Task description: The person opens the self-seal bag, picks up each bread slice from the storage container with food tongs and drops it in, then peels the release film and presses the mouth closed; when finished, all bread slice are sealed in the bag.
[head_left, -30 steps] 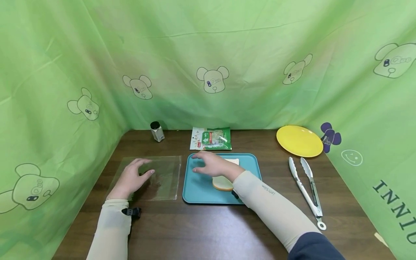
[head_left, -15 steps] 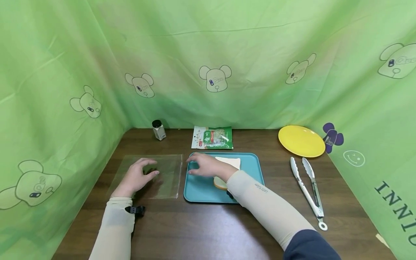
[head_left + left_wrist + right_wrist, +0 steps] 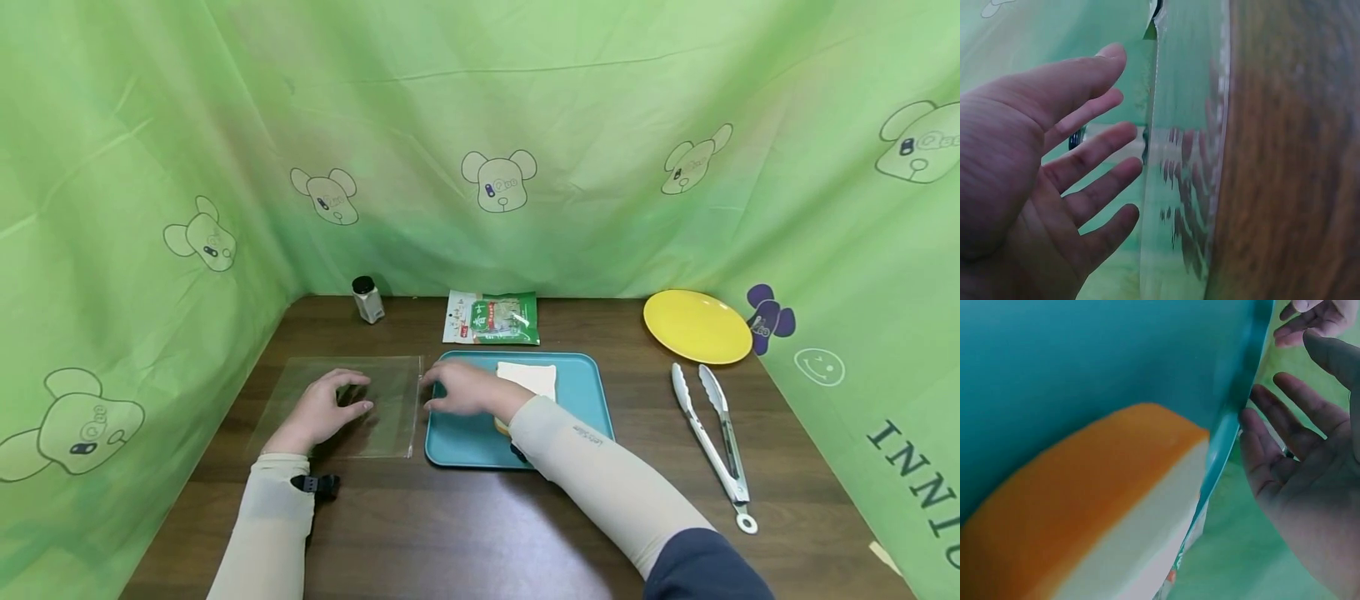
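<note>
A clear plastic bag [image 3: 392,423] lies flat on the left of the table. Over it hovers my left hand [image 3: 322,408], fingers spread and loosely bent, holding nothing; the left wrist view shows those fingers [image 3: 1100,149] apart from the bag's shiny surface [image 3: 1188,81]. My right hand [image 3: 467,388] reaches across the blue tray [image 3: 461,446], its fingertips near the bag's right edge, nothing in its grasp. Beneath the right wrist, a slice of bread [image 3: 531,377] rests on the tray, partly covered by the arm. Its orange-brown crust [image 3: 1079,487] fills the right wrist view's lower left.
Behind the tray lies a green and white packet [image 3: 491,318]. A black-capped shaker [image 3: 368,302] stands at the back left. On the right are a yellow plate [image 3: 697,327] and metal tongs [image 3: 708,446]. Green cloth [image 3: 495,100] walls the table's back and sides.
My right hand has moved left across the tray toward the bag, uncovering more of the bread. The left hand has shifted slightly right over the bag.
</note>
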The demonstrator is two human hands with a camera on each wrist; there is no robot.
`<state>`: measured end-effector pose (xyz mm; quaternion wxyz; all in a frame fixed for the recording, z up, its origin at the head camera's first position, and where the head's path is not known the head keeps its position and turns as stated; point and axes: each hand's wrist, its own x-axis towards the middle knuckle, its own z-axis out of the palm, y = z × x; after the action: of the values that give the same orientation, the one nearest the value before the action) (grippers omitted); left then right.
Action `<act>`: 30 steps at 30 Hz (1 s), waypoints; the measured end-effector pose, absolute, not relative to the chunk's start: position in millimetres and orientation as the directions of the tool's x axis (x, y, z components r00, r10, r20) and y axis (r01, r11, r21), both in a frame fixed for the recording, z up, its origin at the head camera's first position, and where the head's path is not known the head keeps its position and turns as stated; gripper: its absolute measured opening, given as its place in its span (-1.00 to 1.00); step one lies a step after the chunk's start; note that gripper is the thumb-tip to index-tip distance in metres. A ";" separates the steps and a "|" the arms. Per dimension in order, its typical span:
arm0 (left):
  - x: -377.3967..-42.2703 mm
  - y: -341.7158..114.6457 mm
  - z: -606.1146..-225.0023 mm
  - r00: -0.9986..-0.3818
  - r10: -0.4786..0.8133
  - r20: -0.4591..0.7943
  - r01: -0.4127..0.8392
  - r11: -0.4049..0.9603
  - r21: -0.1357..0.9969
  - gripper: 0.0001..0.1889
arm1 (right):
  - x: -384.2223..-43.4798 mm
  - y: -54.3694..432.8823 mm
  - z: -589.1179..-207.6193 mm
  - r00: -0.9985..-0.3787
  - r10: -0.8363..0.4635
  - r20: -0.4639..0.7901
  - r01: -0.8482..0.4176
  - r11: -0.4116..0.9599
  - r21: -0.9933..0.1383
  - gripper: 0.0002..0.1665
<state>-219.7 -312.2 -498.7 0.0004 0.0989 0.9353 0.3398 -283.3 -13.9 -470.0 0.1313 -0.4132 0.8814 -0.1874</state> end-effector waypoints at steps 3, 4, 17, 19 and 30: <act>-220.0 -312.5 -500.1 -0.980 0.190 0.067 0.188 0.747 0.637 -0.53 | -284.0 -17.2 -472.0 -0.615 -0.785 -0.075 -0.687 0.580 -0.438 -0.49; -220.2 -312.4 -500.5 -0.979 0.190 0.068 0.189 0.746 0.639 -0.53 | -284.5 -18.2 -473.0 -0.611 -0.788 -0.072 -0.690 0.575 -0.439 -0.50; -225.5 -308.5 -506.3 -0.973 0.201 0.114 0.227 0.730 0.645 -0.58 | -282.9 -32.0 -473.9 -0.593 -0.800 -0.093 -0.703 0.570 -0.425 -0.51; -225.6 -308.2 -507.1 -0.972 0.203 0.114 0.229 0.733 0.641 -0.58 | -282.8 -33.7 -475.0 -0.587 -0.804 -0.096 -0.709 0.567 -0.419 -0.50; -231.1 -310.5 -515.3 -0.968 0.208 0.139 0.249 0.754 0.608 -0.67 | -280.2 -39.0 -477.9 -0.586 -0.796 -0.152 -0.701 0.592 -0.397 -0.51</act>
<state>-231.1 -310.5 -515.3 -0.0314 0.1222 0.9359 0.3290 -280.2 -39.0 -477.9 0.1590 -0.4261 0.8780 -0.1491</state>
